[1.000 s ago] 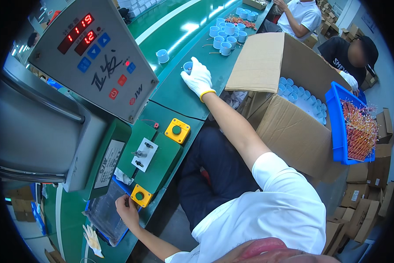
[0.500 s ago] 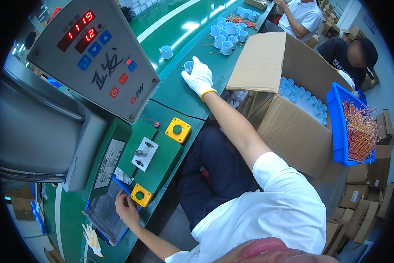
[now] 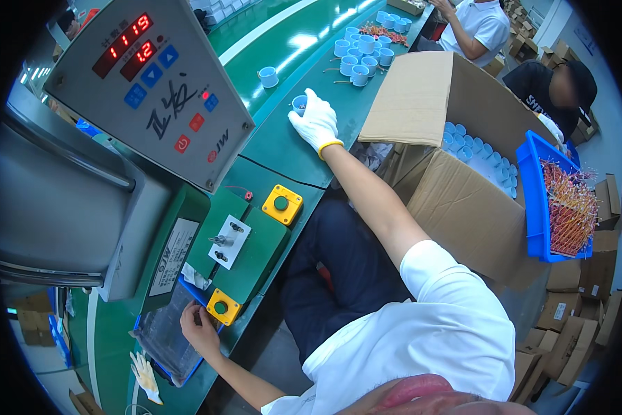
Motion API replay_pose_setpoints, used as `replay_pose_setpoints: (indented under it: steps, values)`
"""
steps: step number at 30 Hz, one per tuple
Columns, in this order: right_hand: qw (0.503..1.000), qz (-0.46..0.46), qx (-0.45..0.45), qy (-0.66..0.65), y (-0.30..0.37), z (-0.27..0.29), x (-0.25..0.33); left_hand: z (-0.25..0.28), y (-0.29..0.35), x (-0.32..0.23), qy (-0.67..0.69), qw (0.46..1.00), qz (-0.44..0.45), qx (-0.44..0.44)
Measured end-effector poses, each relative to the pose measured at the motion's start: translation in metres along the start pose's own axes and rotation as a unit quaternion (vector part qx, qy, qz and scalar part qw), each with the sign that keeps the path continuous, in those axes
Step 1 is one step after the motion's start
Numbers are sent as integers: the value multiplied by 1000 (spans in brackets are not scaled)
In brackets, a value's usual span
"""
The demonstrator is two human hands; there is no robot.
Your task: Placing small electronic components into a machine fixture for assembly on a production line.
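My right hand (image 3: 316,123), in a white glove with a yellow cuff, is closed around a light blue plastic cup (image 3: 299,104) on the green bench. Something small sits inside the cup, too small to make out. At the lower left my bare left hand (image 3: 200,332) rests on the edge of a blue tray (image 3: 176,346), fingers loosely curved and apart. Just beside it is a yellow box with a green button (image 3: 223,307). Between the hands, a white plate with metal pins (image 3: 228,242) is fixed on the green machine base. A second yellow button box (image 3: 282,205) stands farther up.
A grey machine head with a control panel (image 3: 148,90) looms at left. A single cup (image 3: 268,77) stands farther back, many more (image 3: 359,59) beyond. An open carton (image 3: 463,207) holds cups; a blue bin (image 3: 536,200) holds wires. A glove (image 3: 145,379) lies lower left. Two people sit at right.
The view has shifted very slightly. My right hand stays on the cup; the fingers of my left hand have moved a little at the tray's edge.
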State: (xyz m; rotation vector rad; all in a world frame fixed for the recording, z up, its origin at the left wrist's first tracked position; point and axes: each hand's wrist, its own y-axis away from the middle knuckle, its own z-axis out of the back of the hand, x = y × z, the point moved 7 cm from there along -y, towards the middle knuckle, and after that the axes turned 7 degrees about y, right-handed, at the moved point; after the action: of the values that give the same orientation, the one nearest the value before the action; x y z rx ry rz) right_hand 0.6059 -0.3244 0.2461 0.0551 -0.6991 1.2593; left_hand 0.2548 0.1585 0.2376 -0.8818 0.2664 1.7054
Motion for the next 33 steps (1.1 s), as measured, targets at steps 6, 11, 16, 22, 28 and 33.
replay_pose_setpoints:
  steps: [6, 11, 16, 22, 28, 33]
  values:
    - [1000, 0, 1, 7, -1, 0, -1, 2, 1, 2, -24, 999, 24, -7]
    - [1000, 3, -11, 2, -2, -1, -1, 3, 0, -5, -24, 999, 36, -2]
    - [998, -8, -16, -64, -1, 3, 0, 5, 1, -4, -24, 999, 42, -5]
    - [937, 42, -190, -290, 12, 28, -10, -2, -3, -11, -12, 999, 39, 1]
    - [641, 7, -26, -767, 134, 66, 60, 17, 16, 12, -18, 999, 39, -19]
    - [758, 48, 95, -644, 188, 87, 107, -4, -14, -20, -23, 999, -28, 1]
